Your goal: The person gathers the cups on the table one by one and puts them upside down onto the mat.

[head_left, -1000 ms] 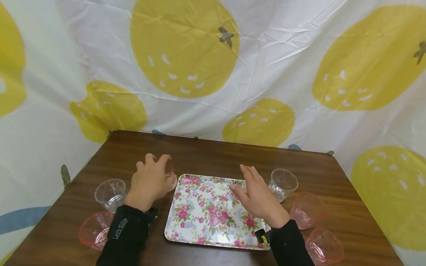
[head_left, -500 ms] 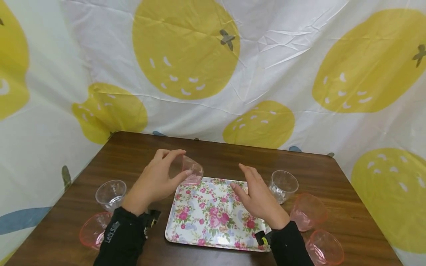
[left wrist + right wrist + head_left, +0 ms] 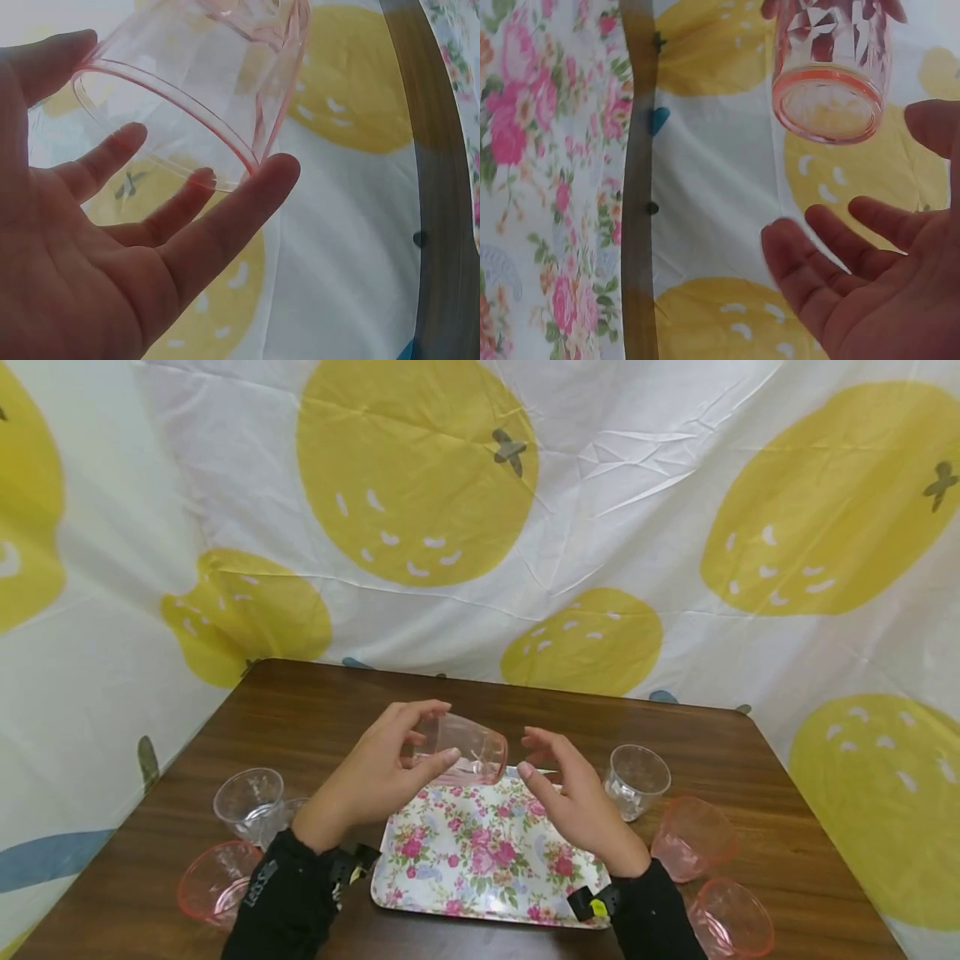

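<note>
My left hand [image 3: 375,781] holds a transparent pink cup [image 3: 472,747] between thumb and fingers, raised over the far part of a floral tray [image 3: 480,860]. The cup lies tipped on its side, base pointing right. In the left wrist view, the fingertips grip the cup's rim [image 3: 165,97]. My right hand [image 3: 581,802] hovers over the tray's right side, fingers loosely bent, holding nothing. The right wrist view shows the cup's base [image 3: 829,109] facing that hand, with a gap between them.
On the left of the brown table [image 3: 322,689] stand a clear cup [image 3: 249,797], another partly behind my wrist, and a pink cup [image 3: 217,885]. To the right are a clear cup [image 3: 637,781] and two pink cups [image 3: 693,839]. A lemon-print cloth [image 3: 420,468] hangs behind.
My left hand has carried the pink cup rightward from beside the tray to above it, tipping it so its base points right. The right hand's fingers have bent slightly; it stays nearly in place.
</note>
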Demonstrator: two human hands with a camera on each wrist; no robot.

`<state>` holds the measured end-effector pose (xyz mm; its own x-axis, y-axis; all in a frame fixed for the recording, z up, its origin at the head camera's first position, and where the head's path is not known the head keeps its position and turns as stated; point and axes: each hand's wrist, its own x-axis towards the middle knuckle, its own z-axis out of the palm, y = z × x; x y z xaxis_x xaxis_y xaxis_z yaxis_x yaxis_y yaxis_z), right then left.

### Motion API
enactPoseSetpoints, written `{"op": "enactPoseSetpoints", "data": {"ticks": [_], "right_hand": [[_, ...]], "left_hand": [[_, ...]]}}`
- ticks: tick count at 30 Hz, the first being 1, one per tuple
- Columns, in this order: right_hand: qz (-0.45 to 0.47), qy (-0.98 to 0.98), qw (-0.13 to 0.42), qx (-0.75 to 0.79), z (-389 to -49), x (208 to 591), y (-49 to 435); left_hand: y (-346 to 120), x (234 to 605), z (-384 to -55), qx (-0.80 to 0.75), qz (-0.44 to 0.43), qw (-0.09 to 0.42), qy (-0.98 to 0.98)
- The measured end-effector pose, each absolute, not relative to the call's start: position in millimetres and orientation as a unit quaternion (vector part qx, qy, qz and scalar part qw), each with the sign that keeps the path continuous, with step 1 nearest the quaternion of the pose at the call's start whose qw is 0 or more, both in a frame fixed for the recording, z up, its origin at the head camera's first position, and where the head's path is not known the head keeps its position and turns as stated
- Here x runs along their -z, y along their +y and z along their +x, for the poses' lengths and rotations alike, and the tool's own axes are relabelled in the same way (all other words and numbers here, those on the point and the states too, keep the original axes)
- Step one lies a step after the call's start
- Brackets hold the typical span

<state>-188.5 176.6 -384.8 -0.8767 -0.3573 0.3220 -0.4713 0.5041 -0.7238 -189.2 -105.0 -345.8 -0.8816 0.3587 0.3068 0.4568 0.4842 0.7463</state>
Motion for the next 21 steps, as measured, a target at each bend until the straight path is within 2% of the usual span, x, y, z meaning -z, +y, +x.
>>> {"op": "enactPoseSetpoints", "data": {"ticks": [3,10,21], "right_hand": [[0.244,-0.844,0.07,-0.472,-188.6,381.8,175.9],[0.266,-0.784,0.016,-0.561,-186.9,376.2,177.3],[0.284,-0.744,0.029,-0.605,-184.6,370.3,181.9]], "left_hand": [[-102.0,345.1,-187.5,0.47,-0.24,0.036,-0.849],[-93.2,346.1,-185.6,0.506,-0.257,0.026,-0.823],[-87.3,347.1,-184.2,0.54,-0.277,0.007,-0.795]]}}
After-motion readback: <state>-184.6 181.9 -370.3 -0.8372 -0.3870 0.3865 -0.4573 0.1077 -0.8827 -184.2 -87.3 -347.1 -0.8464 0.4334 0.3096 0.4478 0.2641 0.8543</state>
